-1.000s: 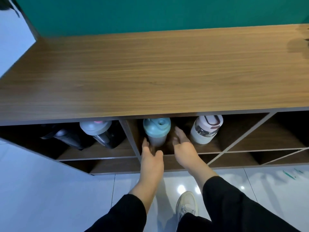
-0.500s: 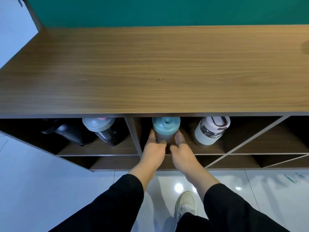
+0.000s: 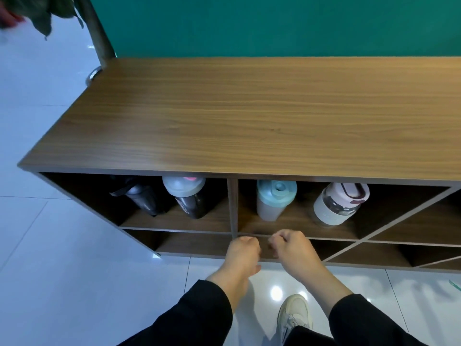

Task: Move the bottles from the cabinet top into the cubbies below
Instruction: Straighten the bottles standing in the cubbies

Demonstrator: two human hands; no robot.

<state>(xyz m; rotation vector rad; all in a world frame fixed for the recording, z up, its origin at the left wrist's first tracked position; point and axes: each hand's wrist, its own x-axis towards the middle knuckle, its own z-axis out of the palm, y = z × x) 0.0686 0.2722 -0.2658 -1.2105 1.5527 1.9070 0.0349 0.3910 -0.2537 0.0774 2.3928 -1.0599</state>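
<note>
hands [image 3: 268, 250] curled, fingertips hidden underneath

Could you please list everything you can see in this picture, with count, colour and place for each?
cabinet: one, brown wood, against the green wall, nothing on the part of its top in view
black bottle: one, far left of the left cubby
grey-lidded bottle: one, black body, right part of the left cubby
teal-lidded bottle: one, pale body, left part of the middle cubby
white bottle: one, pale lid with dark strap, tilted, right of the teal-lidded one
plant: one, dark leaves, top left corner
shoe: one, white, on the floor
left hand: fingers curled, empty, below the cubbies
right hand: fingers curled, empty, beside it
</note>
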